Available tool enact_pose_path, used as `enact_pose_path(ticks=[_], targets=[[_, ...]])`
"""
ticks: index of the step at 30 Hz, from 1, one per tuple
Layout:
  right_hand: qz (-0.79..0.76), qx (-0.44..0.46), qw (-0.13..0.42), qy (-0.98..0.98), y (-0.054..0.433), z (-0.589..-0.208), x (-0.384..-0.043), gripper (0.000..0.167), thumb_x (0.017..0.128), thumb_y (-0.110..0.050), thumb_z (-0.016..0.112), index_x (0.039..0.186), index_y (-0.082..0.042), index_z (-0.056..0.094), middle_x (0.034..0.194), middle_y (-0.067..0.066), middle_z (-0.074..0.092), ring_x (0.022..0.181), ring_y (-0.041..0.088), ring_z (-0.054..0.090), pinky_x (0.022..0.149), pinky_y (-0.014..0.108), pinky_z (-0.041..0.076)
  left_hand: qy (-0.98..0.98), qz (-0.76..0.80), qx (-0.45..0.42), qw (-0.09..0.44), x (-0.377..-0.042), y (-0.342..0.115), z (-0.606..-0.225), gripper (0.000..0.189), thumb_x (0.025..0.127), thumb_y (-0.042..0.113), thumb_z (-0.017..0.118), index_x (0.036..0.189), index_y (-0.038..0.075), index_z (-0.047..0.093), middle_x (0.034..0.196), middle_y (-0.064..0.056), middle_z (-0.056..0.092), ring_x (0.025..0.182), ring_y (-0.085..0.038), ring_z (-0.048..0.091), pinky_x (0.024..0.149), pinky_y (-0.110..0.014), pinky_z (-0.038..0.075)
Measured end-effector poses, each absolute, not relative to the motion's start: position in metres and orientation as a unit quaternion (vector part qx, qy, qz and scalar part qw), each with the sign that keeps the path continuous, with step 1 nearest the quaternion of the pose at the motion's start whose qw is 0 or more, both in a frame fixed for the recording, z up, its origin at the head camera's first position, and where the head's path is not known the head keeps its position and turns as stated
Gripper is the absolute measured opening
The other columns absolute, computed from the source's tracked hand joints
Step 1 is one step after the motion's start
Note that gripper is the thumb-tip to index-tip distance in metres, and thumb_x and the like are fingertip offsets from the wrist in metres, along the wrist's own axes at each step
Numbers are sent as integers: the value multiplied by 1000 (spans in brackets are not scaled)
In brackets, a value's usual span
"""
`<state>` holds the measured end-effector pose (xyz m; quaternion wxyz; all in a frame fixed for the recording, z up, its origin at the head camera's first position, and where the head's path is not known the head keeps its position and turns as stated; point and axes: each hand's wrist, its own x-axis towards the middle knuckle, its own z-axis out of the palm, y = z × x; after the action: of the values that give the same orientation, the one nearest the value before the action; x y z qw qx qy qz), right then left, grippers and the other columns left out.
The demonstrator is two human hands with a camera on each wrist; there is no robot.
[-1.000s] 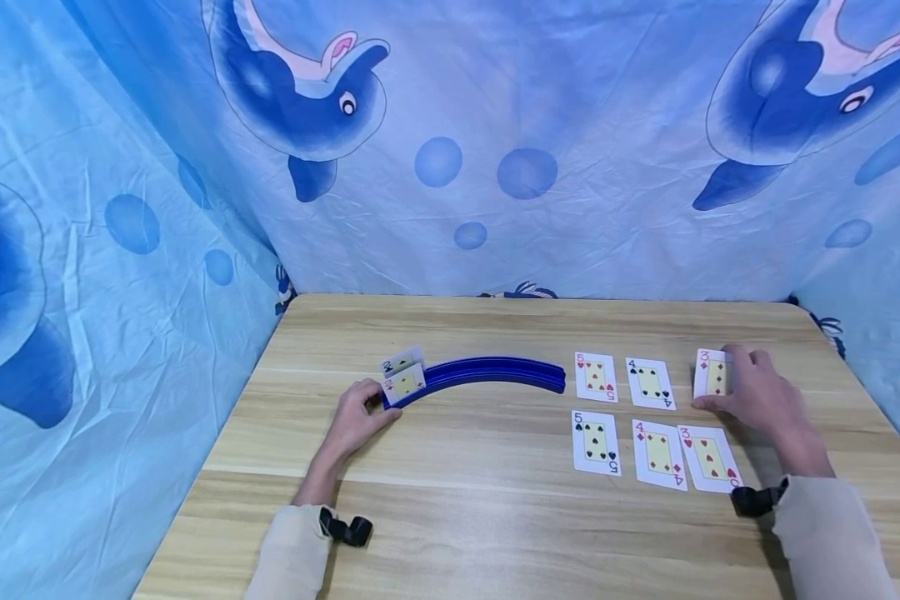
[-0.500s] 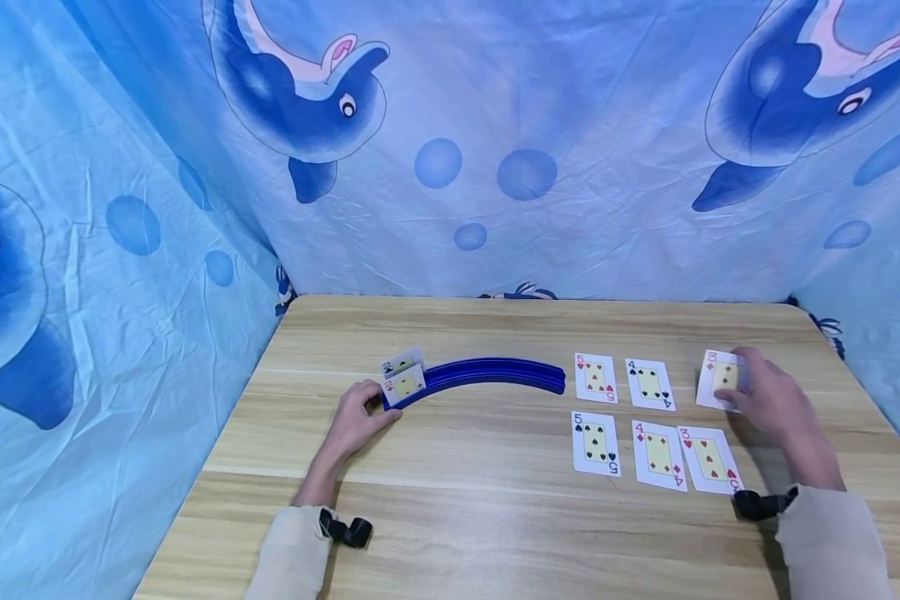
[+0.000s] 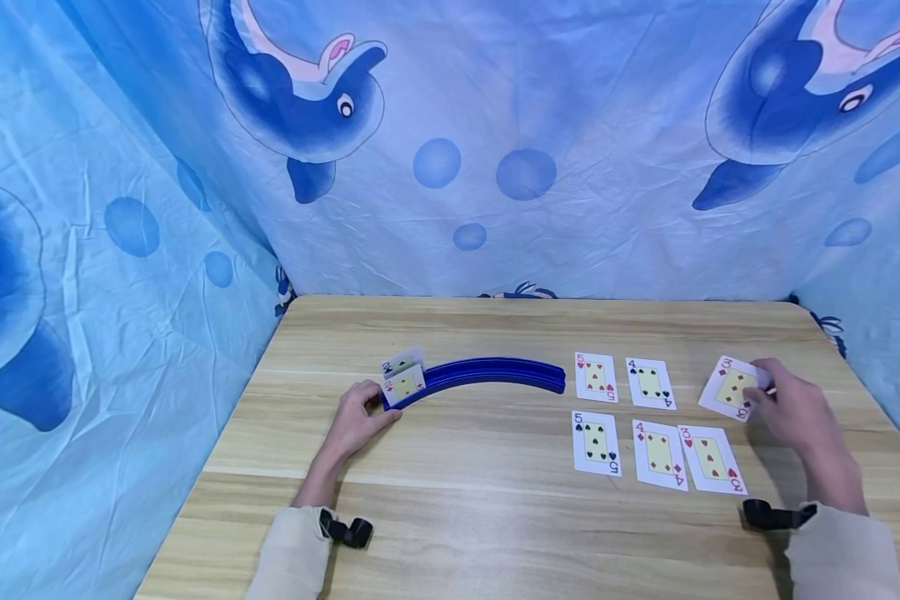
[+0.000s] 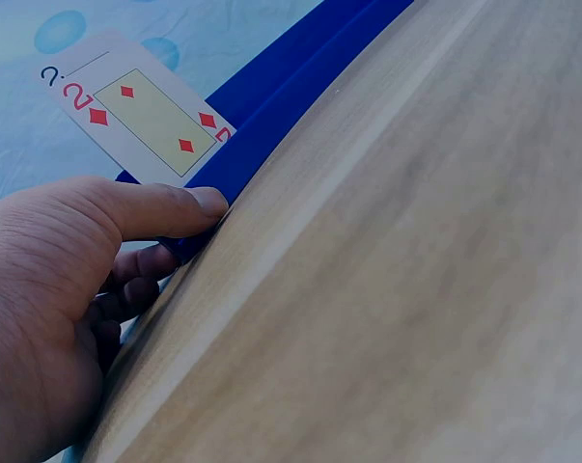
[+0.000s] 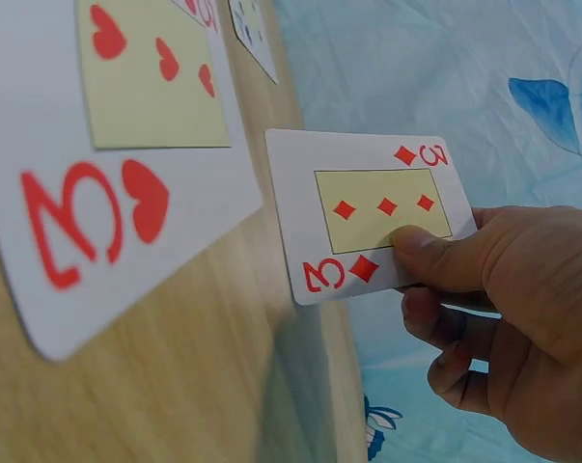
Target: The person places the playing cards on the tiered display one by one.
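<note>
My right hand (image 3: 795,408) pinches the three of diamonds playing card (image 5: 368,212) by its edge, thumb on the face. In the right wrist view the card is raised off the table, its shadow below. My left hand (image 3: 358,421) grips the left end of a curved blue card holder (image 3: 487,368), with the thumb (image 4: 204,201) along its front side. Two cards stand in that end: the two of diamonds (image 4: 155,116) in front, and a black two (image 3: 402,363) mostly hidden behind it. The rest of the holder's groove holds no card.
On the wooden table (image 3: 480,517) lie the five of hearts (image 3: 596,377), four of spades (image 3: 650,384), five of spades (image 3: 596,443), four of diamonds (image 3: 659,454) and three of hearts (image 3: 712,460), face up. A blue dolphin-print cloth (image 3: 495,233) hangs behind and at the sides.
My right hand has lifted the three of diamonds off the table, drawing it a little right and toward me and tilting it. The left hand and the holder stay put.
</note>
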<state>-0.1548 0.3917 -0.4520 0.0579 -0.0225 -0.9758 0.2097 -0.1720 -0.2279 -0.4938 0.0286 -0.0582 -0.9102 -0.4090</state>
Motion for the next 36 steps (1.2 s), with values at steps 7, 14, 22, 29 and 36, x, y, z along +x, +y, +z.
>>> enact_pose_path(ticks=[7, 14, 22, 29, 36], targets=[[219, -36, 34, -974, 394, -447, -149, 40, 97, -4, 60, 132, 11, 46, 105, 36, 59, 85, 43, 60, 59, 35, 45, -912, -404, -60, 32, -172, -228, -494, 29, 79, 12, 83, 103, 1, 72, 103, -14, 69, 95, -22, 58, 82, -29, 45], [232, -20, 44, -972, 397, -440, -143, 30, 99, -6, 58, 123, 10, 55, 92, 28, 66, 72, 23, 58, 54, 23, 38, -912, -405, -60, 31, -171, -228, -494, 29, 79, 13, 82, 104, 1, 72, 104, -14, 69, 95, -23, 58, 82, -30, 44], [252, -5, 76, -965, 388, -432, -138, 30, 98, -12, 61, 120, 9, 62, 90, 26, 69, 66, -9, 45, 52, 21, 40, -911, -407, -57, 28, -171, -227, -493, 30, 79, 14, 83, 105, 1, 72, 106, -14, 69, 98, -24, 59, 84, -32, 45], [267, 35, 122, -955, 369, -425, -140, 22, 96, -4, 63, 114, 7, 66, 89, 25, 70, 65, -10, 44, 51, 20, 40, -911, -408, -56, 26, -170, -227, -492, 31, 79, 13, 82, 105, 1, 72, 107, -15, 69, 101, -26, 59, 86, -35, 45], [286, 54, 113, -950, 344, -420, -145, 23, 98, -7, 61, 116, 6, 66, 86, 19, 70, 64, 2, 52, 53, 21, 41, -911, -408, -52, 24, -171, -228, -493, 32, 80, 13, 82, 108, 0, 72, 109, -15, 69, 103, -26, 59, 87, -35, 46]])
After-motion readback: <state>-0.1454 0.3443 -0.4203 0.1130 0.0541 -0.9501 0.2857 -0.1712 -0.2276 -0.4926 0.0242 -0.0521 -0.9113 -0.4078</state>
